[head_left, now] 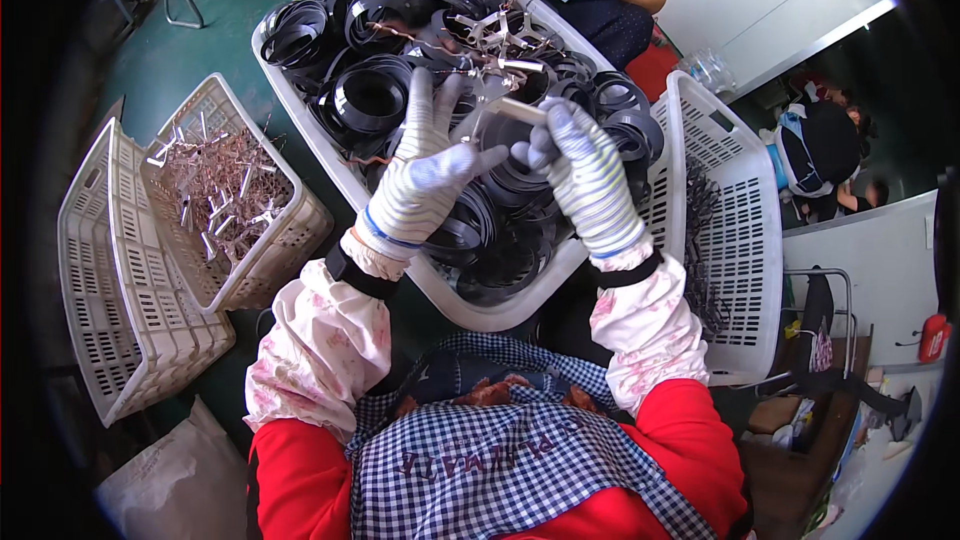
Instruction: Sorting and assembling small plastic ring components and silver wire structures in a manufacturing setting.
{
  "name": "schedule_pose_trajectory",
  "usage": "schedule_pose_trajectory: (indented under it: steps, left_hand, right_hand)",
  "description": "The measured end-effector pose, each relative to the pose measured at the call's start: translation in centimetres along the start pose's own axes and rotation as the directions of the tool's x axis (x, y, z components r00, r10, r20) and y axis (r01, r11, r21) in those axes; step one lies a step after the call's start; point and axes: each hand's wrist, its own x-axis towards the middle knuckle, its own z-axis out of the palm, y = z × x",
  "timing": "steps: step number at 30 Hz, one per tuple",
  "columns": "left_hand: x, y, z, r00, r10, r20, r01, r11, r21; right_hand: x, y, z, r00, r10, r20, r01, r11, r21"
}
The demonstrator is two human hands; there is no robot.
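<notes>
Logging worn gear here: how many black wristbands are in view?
2: the left wristband, over the left floral sleeve, and the right wristband, over the right floral sleeve. Others may be hidden.

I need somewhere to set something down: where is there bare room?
Bare green floor lies at the picture's upper left, between the white tub and the crate of wires. Both containers are crowded: black coils heap the tub beneath the left hand and right hand.

The slim pale part (520,111) is tilted above glossy black coils (368,100). These lie heaped inside a white tub (480,318).
</notes>
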Motion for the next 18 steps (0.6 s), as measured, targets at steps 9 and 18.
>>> schedule_pose_trajectory:
  steps: [9,18]
  left_hand:
    - [0.5,0.8,0.6,0.986,0.075,0.148,-0.054,0.989,-0.138]
    - [0.5,2.4,-0.1,0.994,0.06,0.095,-0.054,0.997,-0.057]
  right_hand:
    - [-0.7,1.2,-2.1,0.951,0.276,0.143,-0.271,0.961,-0.056]
    - [3.5,1.2,-7.2,0.9,-0.43,-0.067,0.116,0.384,-0.916]
